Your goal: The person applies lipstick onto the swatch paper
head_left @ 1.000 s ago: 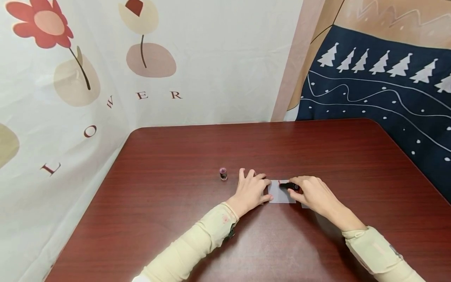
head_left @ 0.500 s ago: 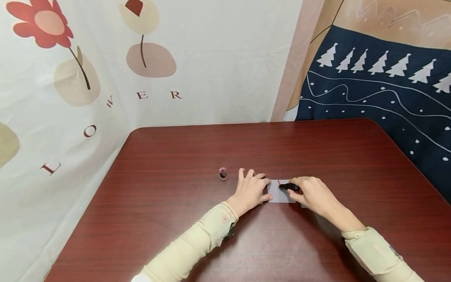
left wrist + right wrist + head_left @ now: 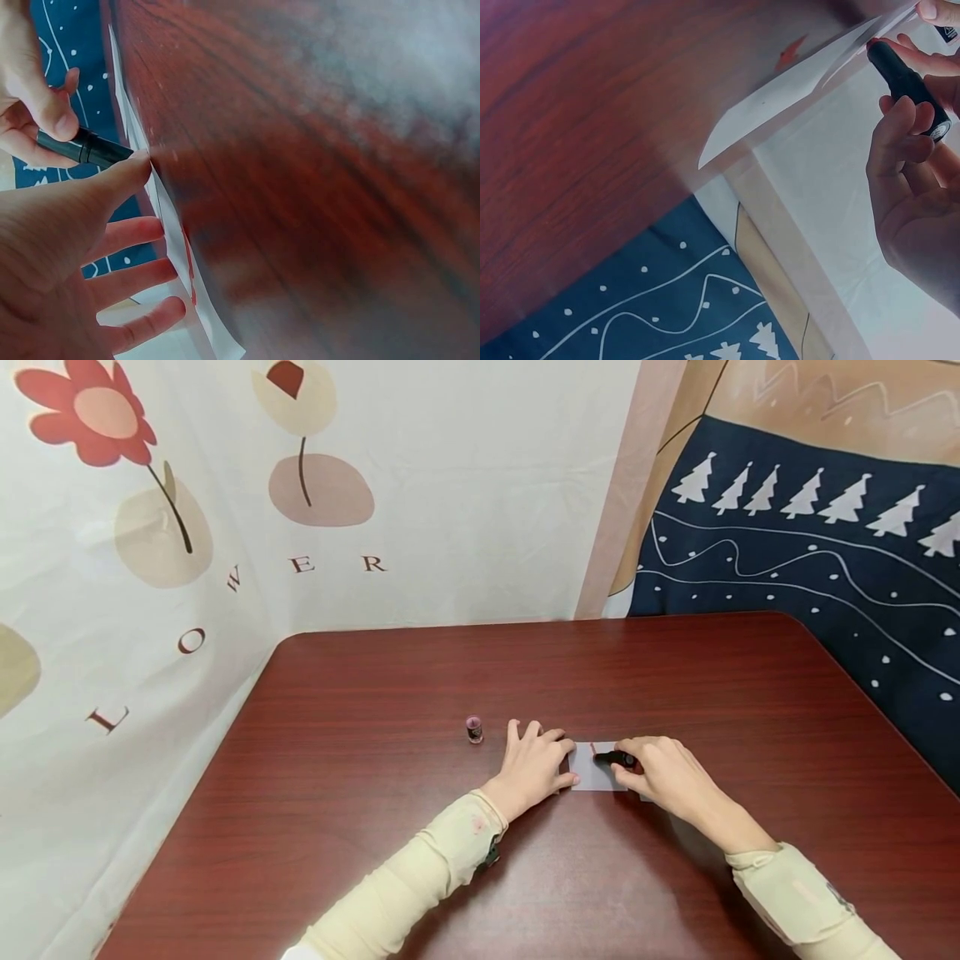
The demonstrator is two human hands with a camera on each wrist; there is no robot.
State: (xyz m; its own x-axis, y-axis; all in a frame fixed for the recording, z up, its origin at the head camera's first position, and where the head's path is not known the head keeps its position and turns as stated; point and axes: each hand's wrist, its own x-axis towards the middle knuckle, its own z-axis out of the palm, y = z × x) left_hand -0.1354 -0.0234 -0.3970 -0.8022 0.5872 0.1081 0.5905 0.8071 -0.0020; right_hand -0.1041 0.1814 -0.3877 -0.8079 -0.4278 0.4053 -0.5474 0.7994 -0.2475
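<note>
1. Right of centre in the head view, the right hand (image 3: 663,775) pinches a black, red-tipped tube (image 3: 617,759), hiding part of the white paper (image 3: 595,779).
2. Left hand (image 3: 527,768): fingers spread, touching the paper's left edge.

Looks like a draped-off room corner, maybe in someone's home, though it's hard to tell with so much covered: creased white fabric sheet (image 3: 480,510) showing 1 red-petalled flower (image 3: 107,412) on the left, navy-and-tan fabric sheet (image 3: 900,575) with white fir trees (image 3: 803,497), plus a round-cornered reddish-brown wood-grain table (image 3: 375,693).
</note>
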